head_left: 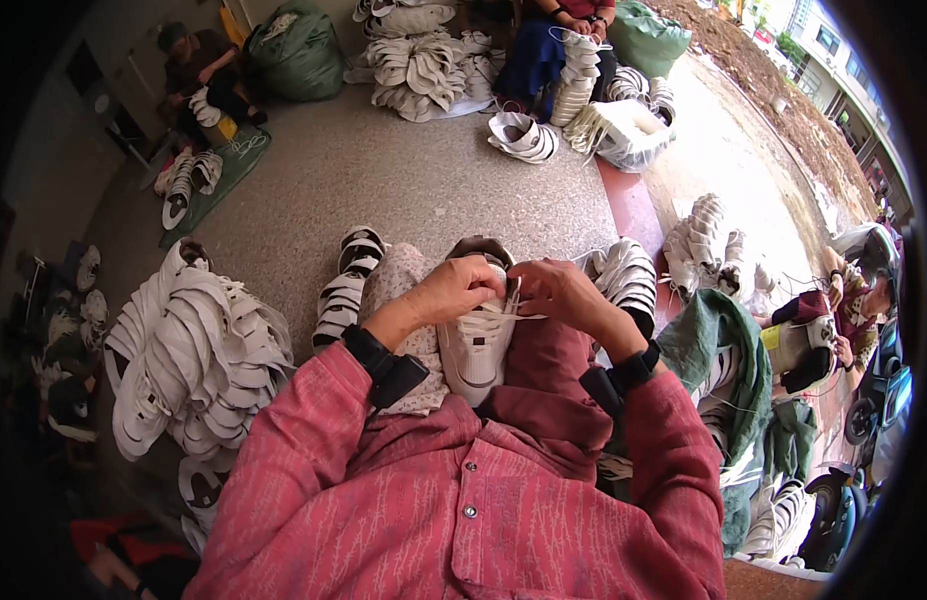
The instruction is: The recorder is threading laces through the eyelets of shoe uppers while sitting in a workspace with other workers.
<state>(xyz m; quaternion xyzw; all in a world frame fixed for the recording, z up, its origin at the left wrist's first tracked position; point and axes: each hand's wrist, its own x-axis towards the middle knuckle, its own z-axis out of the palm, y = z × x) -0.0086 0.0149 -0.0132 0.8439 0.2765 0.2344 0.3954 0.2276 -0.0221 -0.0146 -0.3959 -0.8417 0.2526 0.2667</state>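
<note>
A white shoe upper [476,352] lies on my lap, its toe toward me and its dark-lined collar pointing away. White shoelace [491,318] runs through its eyelets, with loose strands across the tongue. My left hand [456,290] comes over the upper from the left, its curled fingers closed on the edge near the top eyelets. From the other side, my right hand [566,295] pinches the lace near the same eyelets. Both sets of fingertips nearly meet, and they partly hide the lace there. Under the upper lies a patterned cloth [412,374] on my left leg.
Stacked white shoe uppers [199,345] form a big pile at left. More nested uppers [342,300] stand by my left knee, others [627,280] beyond my right. A green sack [719,340] sits at right. Several people work nearby, one [574,40] seated ahead.
</note>
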